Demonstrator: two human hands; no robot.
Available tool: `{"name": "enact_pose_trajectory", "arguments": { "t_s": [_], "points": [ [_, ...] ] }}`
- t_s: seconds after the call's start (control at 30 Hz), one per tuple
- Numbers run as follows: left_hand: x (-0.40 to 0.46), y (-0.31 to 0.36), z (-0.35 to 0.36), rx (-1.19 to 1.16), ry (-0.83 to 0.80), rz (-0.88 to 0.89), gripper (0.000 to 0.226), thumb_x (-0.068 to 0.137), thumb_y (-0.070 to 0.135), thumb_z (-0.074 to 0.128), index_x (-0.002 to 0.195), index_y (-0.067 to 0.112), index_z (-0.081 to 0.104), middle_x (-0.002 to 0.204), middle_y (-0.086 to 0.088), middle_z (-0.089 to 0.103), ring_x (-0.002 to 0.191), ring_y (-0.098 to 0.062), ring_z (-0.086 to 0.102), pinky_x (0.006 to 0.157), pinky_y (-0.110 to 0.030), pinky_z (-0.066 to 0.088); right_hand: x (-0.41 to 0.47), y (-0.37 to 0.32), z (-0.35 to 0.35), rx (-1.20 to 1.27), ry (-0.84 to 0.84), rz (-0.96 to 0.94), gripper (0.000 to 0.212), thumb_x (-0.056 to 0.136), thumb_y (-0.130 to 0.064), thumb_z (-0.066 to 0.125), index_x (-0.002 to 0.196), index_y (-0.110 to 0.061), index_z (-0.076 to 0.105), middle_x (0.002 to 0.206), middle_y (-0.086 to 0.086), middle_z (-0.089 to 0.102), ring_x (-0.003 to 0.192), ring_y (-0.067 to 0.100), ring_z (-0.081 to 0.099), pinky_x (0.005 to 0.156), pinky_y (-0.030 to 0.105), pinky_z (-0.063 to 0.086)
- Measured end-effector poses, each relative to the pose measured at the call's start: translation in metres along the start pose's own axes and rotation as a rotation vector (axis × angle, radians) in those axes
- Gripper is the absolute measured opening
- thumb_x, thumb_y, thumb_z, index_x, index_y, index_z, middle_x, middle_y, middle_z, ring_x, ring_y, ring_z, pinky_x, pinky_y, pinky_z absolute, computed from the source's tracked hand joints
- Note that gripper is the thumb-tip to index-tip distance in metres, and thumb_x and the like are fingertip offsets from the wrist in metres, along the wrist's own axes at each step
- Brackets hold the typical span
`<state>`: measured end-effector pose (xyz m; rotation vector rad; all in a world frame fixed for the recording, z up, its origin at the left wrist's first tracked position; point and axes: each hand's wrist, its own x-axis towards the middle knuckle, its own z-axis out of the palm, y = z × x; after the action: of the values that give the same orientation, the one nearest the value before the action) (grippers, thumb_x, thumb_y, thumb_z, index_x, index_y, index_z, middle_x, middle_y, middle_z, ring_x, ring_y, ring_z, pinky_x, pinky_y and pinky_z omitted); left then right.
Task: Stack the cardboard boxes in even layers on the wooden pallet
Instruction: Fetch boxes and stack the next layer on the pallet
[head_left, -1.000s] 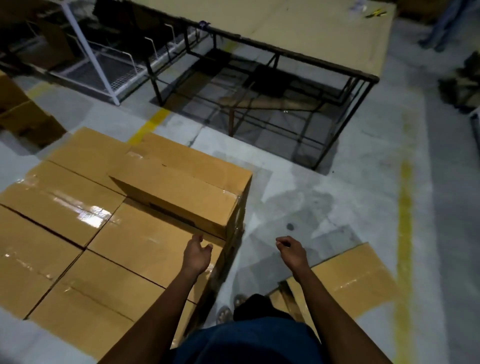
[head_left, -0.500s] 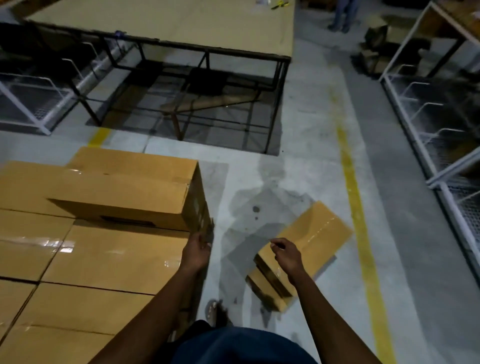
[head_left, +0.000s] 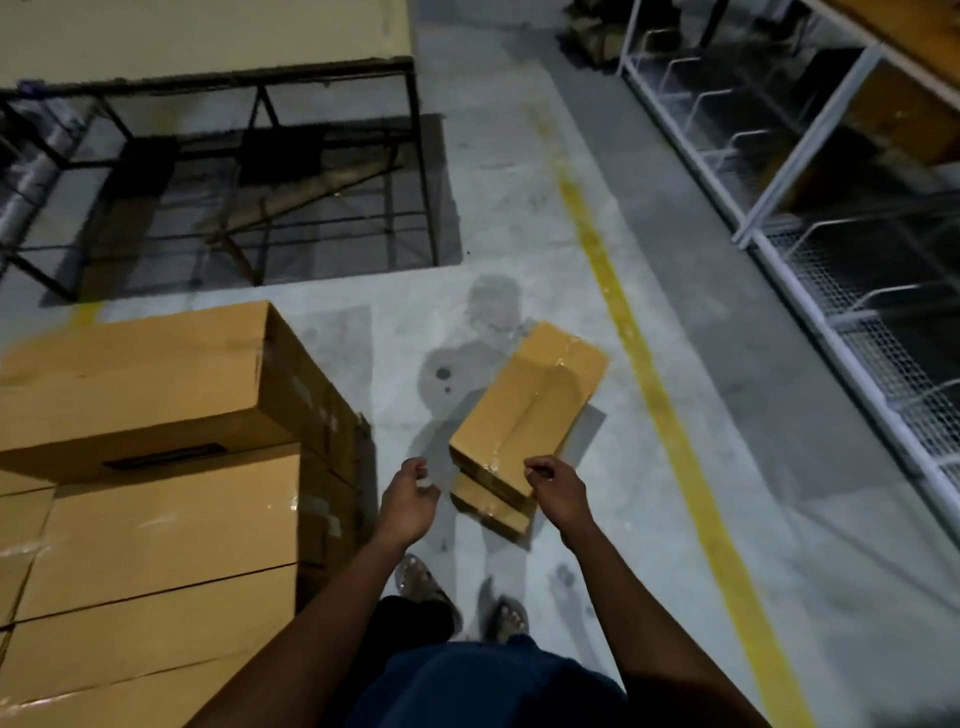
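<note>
Since a second ago the left hand (head_left: 410, 501) has left the stack (head_left: 156, 467); both hands hang loosely curled, empty. The floor box (head_left: 524, 410) lies just ahead, long axis running away rightward, the right hand (head_left: 558, 491) nearer.

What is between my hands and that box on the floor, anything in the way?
Nothing visible. Both hands, left hand and right hand, hover empty just short of the floor box, with only bare concrete around it.

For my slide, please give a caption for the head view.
Both empty hands, left and right, reach toward boxes on the floor beside the stack.
</note>
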<state>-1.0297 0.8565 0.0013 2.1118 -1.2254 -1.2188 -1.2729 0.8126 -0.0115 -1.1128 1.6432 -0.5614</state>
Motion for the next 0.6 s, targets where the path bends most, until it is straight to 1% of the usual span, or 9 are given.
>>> {"name": "enact_pose_trajectory", "arguments": {
  "t_s": [0.03, 0.1, 0.2, 0.27, 0.37, 0.43, 0.5, 0.6],
  "points": [
    [0.004, 0.004, 0.005, 0.001, -0.010, 0.018, 0.048, 0.101, 0.018, 0.064, 0.146, 0.017, 0.048, 0.139, -0.005, 0.058, 0.111, -0.025, 0.067, 0.096, -0.047, 0.056, -0.002, 0.002, -0.006, 0.010, 0.014, 0.008, 0.016, 0.099, -0.023, 0.064, 0.111, -0.026, 0.074, 0.106, -0.011, 0.071, 0.102, 0.011, 0.065, 0.089, 0.029, 0.051],
    [0.012, 0.012, 0.012, 0.008, -0.017, 0.030, 0.047, 0.101, 0.017, 0.064, 0.145, 0.018, 0.048, 0.139, -0.006, 0.059, 0.109, -0.024, 0.067, 0.097, -0.048, 0.056, -0.001, 0.007, -0.015, 0.034, 0.041, 0.025, 0.015, 0.099, -0.022, 0.064, 0.109, -0.026, 0.075, 0.104, -0.010, 0.071, 0.101, 0.012, 0.066, 0.088, 0.031, 0.053],
    [0.023, 0.029, 0.017, 0.038, -0.036, 0.045, 0.046, 0.101, 0.016, 0.062, 0.145, 0.018, 0.048, 0.139, -0.003, 0.058, 0.109, -0.021, 0.063, 0.096, -0.041, 0.054, 0.008, 0.010, -0.025, 0.060, 0.072, 0.045, 0.014, 0.098, -0.022, 0.065, 0.107, -0.026, 0.075, 0.104, -0.006, 0.072, 0.099, 0.019, 0.068, 0.090, 0.038, 0.056],
    [0.037, 0.039, 0.017, 0.063, -0.049, 0.047, 0.045, 0.102, 0.017, 0.061, 0.145, 0.018, 0.048, 0.137, -0.001, 0.058, 0.106, -0.019, 0.061, 0.093, -0.036, 0.052, 0.019, 0.004, -0.028, 0.074, 0.085, 0.054, 0.014, 0.099, -0.021, 0.065, 0.108, -0.025, 0.075, 0.104, -0.004, 0.072, 0.097, 0.020, 0.068, 0.090, 0.037, 0.056],
    [0.064, 0.047, 0.018, 0.079, -0.064, 0.054, 0.046, 0.101, 0.016, 0.062, 0.145, 0.018, 0.049, 0.135, -0.002, 0.059, 0.101, -0.017, 0.059, 0.093, -0.033, 0.049, 0.038, -0.004, -0.026, 0.092, 0.104, 0.071, 0.015, 0.098, -0.020, 0.065, 0.108, -0.024, 0.075, 0.104, -0.002, 0.073, 0.095, 0.020, 0.068, 0.088, 0.035, 0.055],
    [0.085, 0.051, 0.015, 0.088, -0.083, 0.044, 0.046, 0.101, 0.016, 0.062, 0.145, 0.016, 0.049, 0.135, -0.004, 0.060, 0.102, -0.018, 0.058, 0.093, -0.032, 0.047, 0.053, -0.010, -0.025, 0.081, 0.122, 0.084, 0.014, 0.098, -0.020, 0.066, 0.107, -0.026, 0.075, 0.104, -0.003, 0.073, 0.095, 0.017, 0.068, 0.089, 0.035, 0.055],
    [0.107, 0.053, 0.013, 0.104, -0.110, 0.049, 0.045, 0.102, 0.016, 0.061, 0.145, 0.015, 0.048, 0.137, -0.007, 0.060, 0.104, -0.018, 0.057, 0.093, -0.031, 0.046, 0.067, -0.018, -0.023, 0.056, 0.122, 0.068, 0.014, 0.097, -0.018, 0.066, 0.107, -0.023, 0.076, 0.106, -0.003, 0.074, 0.094, 0.014, 0.067, 0.089, 0.034, 0.054],
    [0.148, 0.064, 0.005, 0.095, -0.126, 0.056, 0.045, 0.103, 0.017, 0.061, 0.146, 0.012, 0.048, 0.139, -0.008, 0.059, 0.104, -0.019, 0.058, 0.091, -0.029, 0.044, 0.095, -0.037, -0.020, 0.013, 0.114, 0.073, 0.015, 0.099, -0.018, 0.065, 0.111, -0.020, 0.075, 0.107, -0.004, 0.072, 0.099, 0.016, 0.067, 0.093, 0.036, 0.054]
  ]
}}
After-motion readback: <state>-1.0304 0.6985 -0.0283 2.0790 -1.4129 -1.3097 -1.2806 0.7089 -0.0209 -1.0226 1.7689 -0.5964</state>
